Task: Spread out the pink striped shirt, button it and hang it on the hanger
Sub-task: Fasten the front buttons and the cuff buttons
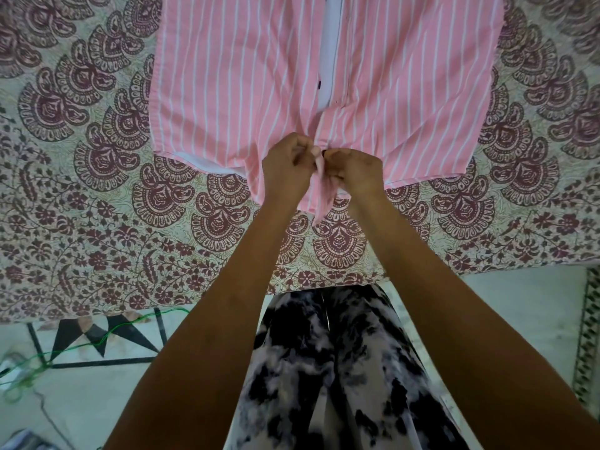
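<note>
Pink with thin white stripes, the shirt [243, 76] was seen laid flat on a printed bedspread [97, 190], front side up, with its hem nearest the person and its upper part cut off by the top of the frame. The two front panels were parted along the middle, where a strip of white lining [331, 60] was exposed; lower down the edges met. A small dark button [320, 84] could be made out on the edge of one panel.

Both hands were held close together at the bottom of the front opening. The left hand [285, 167] was curled tightly, with the edge of one panel pinched between its thumb and fingers. The right hand [357, 172] was likewise closed around the other edge, and a dark spot [323, 153], possibly a button, was visible just at its fingertips. Whether it was passed through a hole could not be told. The cloth below the hands was gathered into a bunched, lifted fold.

The bedspread was covered in maroon paisley and flower motifs on a pale ground. Beyond its near edge a light floor [503, 319] with black triangles was shown. A green cord [97, 336] was seen lying on it at the left. Black-and-white mottled trousers [341, 368] were visible between the forearms.
</note>
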### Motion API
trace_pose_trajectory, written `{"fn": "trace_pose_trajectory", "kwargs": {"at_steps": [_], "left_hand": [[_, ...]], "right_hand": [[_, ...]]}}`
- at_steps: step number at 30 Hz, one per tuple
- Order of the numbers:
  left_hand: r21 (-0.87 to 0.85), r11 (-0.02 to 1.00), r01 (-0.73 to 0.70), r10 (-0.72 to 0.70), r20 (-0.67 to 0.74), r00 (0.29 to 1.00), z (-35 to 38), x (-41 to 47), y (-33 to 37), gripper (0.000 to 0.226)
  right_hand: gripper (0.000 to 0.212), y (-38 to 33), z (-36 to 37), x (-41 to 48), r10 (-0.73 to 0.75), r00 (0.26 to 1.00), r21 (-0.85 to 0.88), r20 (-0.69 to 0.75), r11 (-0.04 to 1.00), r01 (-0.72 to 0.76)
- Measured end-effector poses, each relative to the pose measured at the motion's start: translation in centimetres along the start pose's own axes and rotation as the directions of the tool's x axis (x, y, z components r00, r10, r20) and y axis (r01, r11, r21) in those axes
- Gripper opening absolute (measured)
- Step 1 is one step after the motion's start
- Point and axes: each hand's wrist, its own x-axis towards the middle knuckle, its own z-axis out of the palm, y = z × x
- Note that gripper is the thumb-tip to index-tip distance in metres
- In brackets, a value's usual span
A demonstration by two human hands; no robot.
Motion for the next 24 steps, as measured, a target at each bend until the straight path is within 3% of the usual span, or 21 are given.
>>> {"fn": "trace_pose_trajectory", "kwargs": {"at_steps": [3,6,9,12,14,19,22,24], "left_hand": [[0.263,0.928,-0.263,0.263,0.035,0.964,-0.9,0.2,0.4,0.006],[0.405,0.841,-0.360,0.373,0.049,0.927,-0.8,0.1,0.5,0.011],[0.435,0.868,-0.238,0.243,0.045,0.969,-0.9,0.4,0.4,0.006],[0.502,0.855,-0.131,0.102,0.085,0.991,-1.8,1.2,0.5,0.006],[0.495,0.858,-0.136,0.089,0.118,0.989,-2.4,1.6,0.6,0.008],[0.371,0.914,-0.164,0.162,0.037,0.986,-2.4,3.6,2.9,0.009],[0.272,0.937,-0.220,0.233,-0.016,0.972,-1.6,5.1,5.0,0.009],[0.228,0.938,-0.260,0.267,-0.001,0.964,-1.1,6.0,5.9,0.012]], "right_hand": [[0.016,-1.1,-0.7,0.2,0.082,0.974,0.008,0.213,0.996,-0.086],[0.016,-1.3,-0.7,0.4,0.050,0.969,-0.034,0.244,0.999,-0.043],[0.014,-0.6,-0.8,1.1,-0.050,0.980,-0.169,0.191,0.982,0.084],[0.016,0.1,-1.3,1.5,-0.260,0.945,-0.549,0.197,0.770,0.326],[0.019,0.2,-1.5,1.2,-0.391,0.905,-0.609,0.167,0.680,0.407],[0.014,-1.2,-0.8,0.9,-0.642,0.760,-0.506,0.105,0.623,0.596],[0.018,-2.6,0.0,1.8,-0.695,0.707,-0.587,0.131,0.521,0.620],[0.029,-3.3,0.6,2.6,-0.660,0.729,-0.695,0.179,0.440,0.569]]}}
